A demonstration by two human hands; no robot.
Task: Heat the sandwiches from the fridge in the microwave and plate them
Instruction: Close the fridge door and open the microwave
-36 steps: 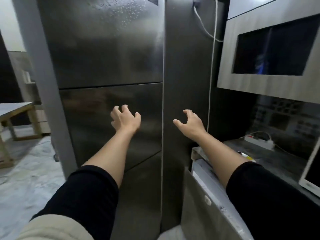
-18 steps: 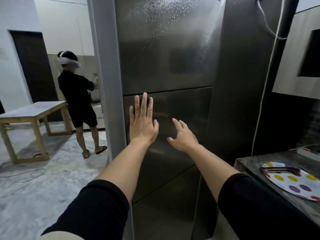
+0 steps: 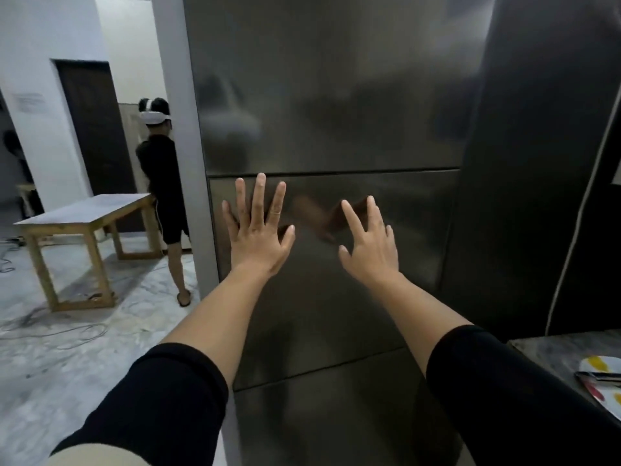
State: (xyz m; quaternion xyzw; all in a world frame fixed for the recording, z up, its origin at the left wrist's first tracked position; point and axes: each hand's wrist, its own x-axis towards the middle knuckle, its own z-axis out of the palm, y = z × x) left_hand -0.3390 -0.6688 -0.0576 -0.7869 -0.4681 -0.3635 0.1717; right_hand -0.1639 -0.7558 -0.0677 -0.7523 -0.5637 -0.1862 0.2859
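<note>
- While both arms reach forward in black sleeves, facing the steel fridge [image 3: 336, 95], doors closed (sandwiches nowhere in sight, presumably behind them, cannot tell).
- Left hand [image 3: 257, 238]: fingers straight and spread, at the upper left corner of the fridge's middle door panel [image 3: 386, 280], just under the seam; holding nothing, contact with the steel likely but not certain.
- Right hand [image 3: 371, 250]: fingers extended, slightly bent, spread, grasping nothing; near the same panel, right of the left hand, apart from it; reflections of both showing in the metal.
- At the lower right edge, on a dark counter [image 3: 551, 351], part of a white plate with coloured spots [image 3: 601, 364], dark tongs [image 3: 598, 377] lying across it.
- Left of the fridge, in the background: a wooden table [image 3: 80, 213] on a marbled floor, cables trailing beside it, and another person [image 3: 161, 183] in black wearing a white headset, just beside the table.
</note>
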